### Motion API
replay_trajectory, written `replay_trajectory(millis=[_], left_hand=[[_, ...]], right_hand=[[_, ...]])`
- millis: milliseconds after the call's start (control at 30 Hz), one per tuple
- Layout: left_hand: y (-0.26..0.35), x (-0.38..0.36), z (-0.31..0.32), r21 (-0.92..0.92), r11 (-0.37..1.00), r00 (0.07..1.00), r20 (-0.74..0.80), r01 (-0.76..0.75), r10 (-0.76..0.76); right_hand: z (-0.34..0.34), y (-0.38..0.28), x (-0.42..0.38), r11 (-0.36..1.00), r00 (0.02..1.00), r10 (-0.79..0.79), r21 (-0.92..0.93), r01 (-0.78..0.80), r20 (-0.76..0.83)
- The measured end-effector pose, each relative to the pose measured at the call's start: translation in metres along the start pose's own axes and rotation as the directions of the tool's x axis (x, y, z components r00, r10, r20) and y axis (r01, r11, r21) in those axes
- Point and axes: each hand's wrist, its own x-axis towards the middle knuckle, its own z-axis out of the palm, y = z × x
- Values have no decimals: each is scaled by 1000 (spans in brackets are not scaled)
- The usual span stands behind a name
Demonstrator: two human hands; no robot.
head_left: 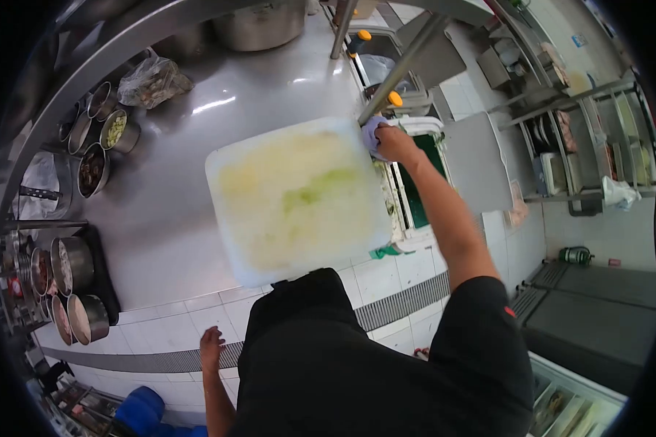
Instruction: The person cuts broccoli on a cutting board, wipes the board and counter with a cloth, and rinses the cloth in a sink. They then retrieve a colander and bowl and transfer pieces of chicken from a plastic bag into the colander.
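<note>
My right hand (396,141) is closed on a light purple cloth (372,136) at the upper right corner of a large white cutting board (299,197). Yellowish and green stains mark the board's surface, which lies on the steel counter (153,233). Low at the left, my left hand (211,341) hangs beside my body over the tiled floor, away from the board. Its fingers are apart and slightly curled, with nothing visible in them.
Metal bowls (93,169) with food and a plastic bag (153,81) stand on the counter's left. More pots (87,319) sit at the lower left. A steel post (404,65) rises near my right hand, beside a green-lined bin (414,191). Shelves (583,102) stand right.
</note>
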Motion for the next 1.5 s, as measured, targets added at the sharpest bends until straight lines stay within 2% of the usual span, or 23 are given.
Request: replay_trajectory(millis=[33,67,167,200,267,333,367,433,533,633,667,700,733,767,800,833,867,933,1133,1233,1300,1367,1500], left_hand=[[3,4,-13,5,1000,1000,-6,-4,5],[3,12,-24,9,1000,1000,-8,-14,14],[-10,25,-56,40,999,999,-40,-8,9],[-17,24,-65,42,999,999,-50,-7,9],[-43,28,-82,56,996,997,-40,69,-66],[-52,27,-91,144,971,982,-46,189,-184],[-51,20,-92,130,975,983,-50,181,-176],[-58,10,-93,115,975,981,-59,192,-186],[-76,10,-96,71,992,995,-11,105,-104],[-97,17,-89,-54,979,978,79,198,-194],[-106,25,-90,144,987,983,156,72,-94],[-116,33,-92,319,944,973,229,-82,7],[-117,39,-91,363,926,967,256,-101,5],[-118,44,-91,405,906,959,283,-122,2],[-131,57,-88,289,945,959,276,-151,69],[-121,59,-76,179,979,973,194,92,-127],[-112,62,-65,32,948,943,103,316,-317],[-89,62,-56,24,969,957,154,244,-245],[-19,76,-47,65,996,990,126,54,-62],[0,66,-49,22,1000,996,91,5,-7],[3,57,-50,12,1000,997,76,6,-7],[-4,41,-51,-3,1000,999,47,19,-19],[-22,7,-46,1,996,996,-14,92,-92]], right_hand=[[-5,2,-11,977,928,-24,-187,100,371],[-15,3,-24,915,728,32,-313,254,685],[-63,5,-70,944,650,136,-297,143,748],[-74,7,-71,942,652,135,-300,148,746],[-93,16,-74,987,929,96,-156,-42,356],[-135,-21,-60,962,895,272,-78,-262,354],[-124,-13,-45,963,896,268,-74,-259,354],[-71,7,-20,992,998,44,115,-48,32],[17,4,-25,982,993,-47,179,66,-104],[15,-1,-103,984,989,22,171,-47,146],[25,17,-142,990,966,-94,126,65,239],[24,24,-173,914,751,-99,-240,328,652],[29,47,-218,985,610,22,-123,124,792],[44,75,-252,887,418,42,-226,401,907],[-1,57,-269,922,399,386,-333,-199,832],[-28,58,-291,924,620,375,-218,-316,689],[-41,65,-299,959,742,278,-137,-246,611],[-78,66,-301,876,754,389,39,-480,530],[-170,36,-201,923,938,249,235,-306,240],[-176,13,-125,901,956,177,353,-253,232],[-160,7,-76,837,942,184,458,-300,280],[-104,24,-25,935,993,-65,354,25,100],[-3,2,19,912,997,-23,409,-9,73]])
